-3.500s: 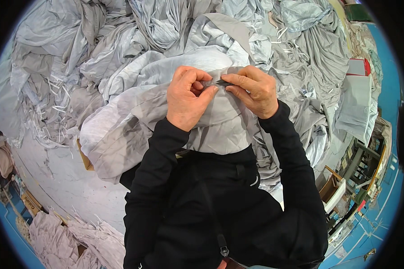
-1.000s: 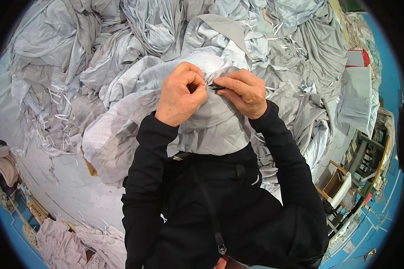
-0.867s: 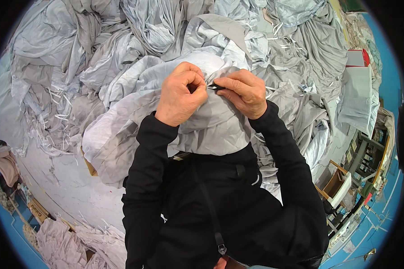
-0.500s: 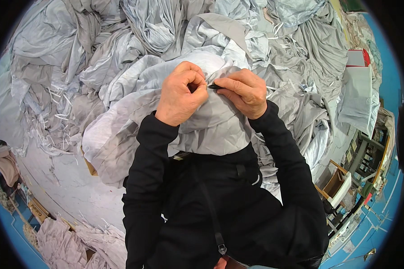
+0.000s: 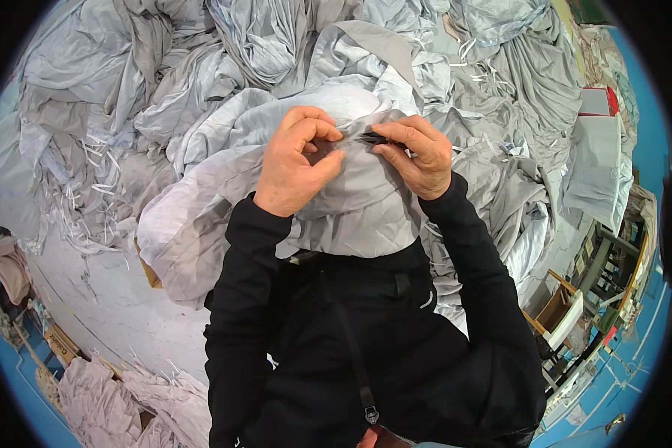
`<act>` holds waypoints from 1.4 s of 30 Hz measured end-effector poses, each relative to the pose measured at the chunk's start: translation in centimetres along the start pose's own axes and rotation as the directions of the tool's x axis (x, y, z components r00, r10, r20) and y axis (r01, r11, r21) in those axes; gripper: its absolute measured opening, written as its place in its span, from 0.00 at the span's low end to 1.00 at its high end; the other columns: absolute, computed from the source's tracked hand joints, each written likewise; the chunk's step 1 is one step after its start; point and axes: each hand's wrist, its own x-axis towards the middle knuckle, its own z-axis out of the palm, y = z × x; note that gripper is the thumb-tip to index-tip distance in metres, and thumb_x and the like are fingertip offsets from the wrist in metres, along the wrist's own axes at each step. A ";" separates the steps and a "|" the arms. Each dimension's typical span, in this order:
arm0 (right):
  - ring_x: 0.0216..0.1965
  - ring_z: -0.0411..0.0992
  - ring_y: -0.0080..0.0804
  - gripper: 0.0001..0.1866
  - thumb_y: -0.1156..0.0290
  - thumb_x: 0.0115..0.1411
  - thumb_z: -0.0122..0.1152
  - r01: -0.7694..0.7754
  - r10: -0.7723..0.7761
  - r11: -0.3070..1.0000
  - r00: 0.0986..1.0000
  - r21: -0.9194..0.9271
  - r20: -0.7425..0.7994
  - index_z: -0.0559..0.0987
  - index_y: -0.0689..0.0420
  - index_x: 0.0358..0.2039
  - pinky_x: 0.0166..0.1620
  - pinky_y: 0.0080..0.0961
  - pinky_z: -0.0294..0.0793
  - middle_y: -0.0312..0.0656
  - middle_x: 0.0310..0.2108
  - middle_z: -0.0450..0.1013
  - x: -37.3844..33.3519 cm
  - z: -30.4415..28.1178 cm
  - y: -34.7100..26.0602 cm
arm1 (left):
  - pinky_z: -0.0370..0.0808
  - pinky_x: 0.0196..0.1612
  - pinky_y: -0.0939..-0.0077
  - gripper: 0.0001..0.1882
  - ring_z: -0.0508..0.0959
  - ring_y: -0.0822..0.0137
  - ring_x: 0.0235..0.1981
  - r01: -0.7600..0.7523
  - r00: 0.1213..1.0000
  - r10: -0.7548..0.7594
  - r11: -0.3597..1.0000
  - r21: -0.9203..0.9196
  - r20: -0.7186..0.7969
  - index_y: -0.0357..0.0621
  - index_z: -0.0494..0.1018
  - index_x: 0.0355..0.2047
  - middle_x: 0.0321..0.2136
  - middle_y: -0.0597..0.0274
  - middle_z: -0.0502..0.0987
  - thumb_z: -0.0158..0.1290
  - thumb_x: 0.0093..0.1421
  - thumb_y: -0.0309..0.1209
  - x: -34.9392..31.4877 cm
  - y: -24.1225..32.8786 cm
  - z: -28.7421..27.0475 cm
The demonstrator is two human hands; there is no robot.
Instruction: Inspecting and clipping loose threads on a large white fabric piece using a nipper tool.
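Grey cloth (image 5: 362,205) is draped over my lap and runs up into the heap in front of me. My left hand (image 5: 295,164) is over its left part, thumb and forefinger apart, with nothing visible between them. Just to the right, my right hand (image 5: 422,158) pinches a small black tool (image 5: 373,138) between thumb and fingers. The tool's tip points left at a gathered fold of the cloth, and its exact kind is too small to make out.
A large heap of grey and pale blue fabric (image 5: 261,45) with loose white ties (image 5: 101,160) covers the pale table (image 5: 89,291). Pinkish cloth (image 5: 101,403) lies at lower left. An open drawer (image 5: 560,313) and a red-edged box (image 5: 597,102) are at right.
My left thumb and forefinger have parted from their pinch, and that hand has shifted slightly left. My right hand, with the black tool, has moved a little right, widening the gap between the hands.
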 end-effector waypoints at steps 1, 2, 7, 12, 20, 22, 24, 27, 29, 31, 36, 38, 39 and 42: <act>0.30 0.74 0.25 0.18 0.80 0.48 0.74 0.012 -0.012 1.000 1.000 -0.012 0.012 0.84 0.58 0.43 0.32 0.19 0.74 0.39 0.33 0.77 0.0 -0.1 0.1 | 0.71 0.35 0.79 0.10 0.74 0.72 0.34 -0.072 0.997 0.074 0.993 0.089 -0.014 0.41 0.76 0.32 0.42 0.64 0.72 0.61 0.47 0.23 -0.2 -0.2 -0.1; 0.30 0.74 0.25 0.18 0.80 0.48 0.74 0.016 -0.016 1.000 1.000 -0.011 0.014 0.84 0.58 0.43 0.32 0.19 0.74 0.39 0.33 0.77 -0.1 -0.2 0.0 | 0.71 0.35 0.79 0.10 0.74 0.72 0.34 -0.073 0.997 0.075 0.993 0.090 -0.019 0.41 0.76 0.32 0.42 0.64 0.72 0.61 0.47 0.23 -0.3 -0.2 -0.1; 0.26 0.74 0.31 0.19 0.75 0.44 0.76 0.124 -0.121 0.983 0.992 -0.135 0.028 0.85 0.53 0.40 0.29 0.25 0.73 0.37 0.28 0.76 0.6 -0.3 -0.7 | 0.71 0.36 0.79 0.12 0.74 0.71 0.36 -0.102 0.991 0.113 0.984 0.145 -0.067 0.41 0.76 0.32 0.41 0.64 0.72 0.62 0.45 0.21 -0.5 -0.2 0.5; 0.27 0.74 0.32 0.20 0.78 0.44 0.76 0.174 -0.160 0.965 0.983 -0.196 0.088 0.85 0.55 0.40 0.29 0.26 0.72 0.39 0.29 0.77 1.0 -0.3 -1.2 | 0.71 0.34 0.79 0.11 0.74 0.70 0.35 -0.095 0.988 0.111 0.986 0.138 -0.110 0.41 0.76 0.31 0.39 0.64 0.72 0.61 0.45 0.21 -0.3 -0.4 0.9; 0.27 0.74 0.31 0.18 0.77 0.45 0.75 0.203 -0.164 0.943 0.973 -0.263 0.164 0.84 0.55 0.40 0.29 0.26 0.72 0.38 0.28 0.76 2.0 -0.4 -1.9 | 0.69 0.39 0.79 0.13 0.73 0.72 0.40 -0.031 0.996 0.041 0.993 0.115 -0.082 0.44 0.77 0.34 0.42 0.66 0.73 0.63 0.46 0.23 -0.6 -0.6 0.5; 0.27 0.73 0.24 0.18 0.76 0.50 0.74 0.001 0.001 0.985 1.000 -0.174 0.009 0.83 0.56 0.44 0.29 0.22 0.71 0.37 0.27 0.74 1.9 0.1 -2.1 | 0.70 0.41 0.78 0.15 0.74 0.71 0.41 -0.013 0.996 0.020 0.997 0.072 -0.090 0.45 0.76 0.38 0.43 0.65 0.73 0.63 0.47 0.23 -0.9 -1.0 0.2; 0.27 0.72 0.21 0.19 0.75 0.52 0.73 -0.136 0.137 0.984 0.991 -0.117 -0.005 0.82 0.57 0.46 0.30 0.19 0.70 0.37 0.27 0.74 1.3 0.1 -2.3 | 0.70 0.43 0.78 0.17 0.74 0.71 0.42 -0.007 0.990 0.014 0.999 0.052 -0.137 0.44 0.76 0.40 0.44 0.65 0.73 0.62 0.48 0.23 -1.1 -1.8 -0.2; 0.28 0.70 0.19 0.20 0.71 0.57 0.71 -0.305 0.309 0.950 0.949 -0.075 0.063 0.79 0.60 0.50 0.35 0.16 0.70 0.36 0.29 0.75 1.2 -0.5 -2.2 | 0.72 0.44 0.76 0.17 0.75 0.69 0.43 0.026 0.983 -0.027 1.000 -0.008 -0.182 0.42 0.74 0.41 0.44 0.64 0.74 0.62 0.48 0.22 -1.5 -3.6 -0.8; 0.31 0.72 0.23 0.19 0.70 0.59 0.69 -0.231 0.245 0.967 0.960 -0.109 0.135 0.79 0.60 0.50 0.38 0.18 0.72 0.38 0.34 0.78 1.7 -0.7 -2.0 | 0.73 0.43 0.73 0.17 0.75 0.67 0.42 0.050 0.981 -0.058 0.998 -0.047 -0.186 0.41 0.73 0.40 0.43 0.62 0.74 0.61 0.48 0.22 -1.8 -4.4 -1.0; 0.35 0.75 0.26 0.19 0.70 0.60 0.68 -0.226 0.240 0.968 0.961 -0.110 0.140 0.79 0.62 0.50 0.42 0.21 0.74 0.42 0.39 0.79 1.6 -0.9 -1.3 | 0.73 0.43 0.74 0.15 0.76 0.67 0.41 0.029 0.981 -0.031 0.999 -0.014 -0.193 0.39 0.73 0.40 0.41 0.62 0.75 0.61 0.50 0.22 -1.8 -4.7 -1.0; 0.29 0.75 0.28 0.18 0.67 0.57 0.71 -0.223 0.229 0.973 0.965 -0.060 0.129 0.81 0.58 0.48 0.36 0.21 0.75 0.42 0.35 0.79 1.6 -1.0 -0.9 | 0.74 0.41 0.75 0.11 0.78 0.67 0.36 0.026 0.969 -0.024 1.000 0.004 -0.247 0.38 0.75 0.37 0.36 0.61 0.77 0.60 0.52 0.22 -1.7 -4.7 -0.8; 0.29 0.75 0.28 0.18 0.67 0.58 0.70 -0.213 0.220 0.975 0.967 -0.065 0.130 0.81 0.59 0.47 0.36 0.21 0.75 0.42 0.34 0.79 1.6 -1.4 -0.5 | 0.74 0.40 0.76 0.09 0.78 0.67 0.34 0.042 0.966 -0.039 0.999 0.007 -0.257 0.37 0.76 0.36 0.34 0.61 0.77 0.59 0.52 0.21 -1.8 -4.6 -0.9; 0.29 0.75 0.28 0.18 0.66 0.58 0.70 -0.203 0.210 0.977 0.968 -0.066 0.134 0.81 0.59 0.47 0.36 0.21 0.75 0.41 0.34 0.79 1.6 -1.6 -0.4 | 0.74 0.39 0.77 0.08 0.78 0.68 0.33 0.048 0.962 -0.046 0.999 -0.003 -0.269 0.37 0.76 0.35 0.33 0.62 0.77 0.59 0.53 0.21 -1.8 -4.4 -1.0; 0.29 0.76 0.28 0.17 0.66 0.58 0.70 -0.234 0.260 0.961 0.944 -0.148 0.201 0.81 0.59 0.47 0.36 0.22 0.75 0.42 0.34 0.80 1.8 -3.2 -0.6 | 0.74 0.37 0.78 0.07 0.78 0.70 0.31 0.030 0.953 -0.024 0.999 0.016 -0.303 0.37 0.76 0.34 0.30 0.62 0.77 0.59 0.54 0.20 -1.7 -4.2 -1.1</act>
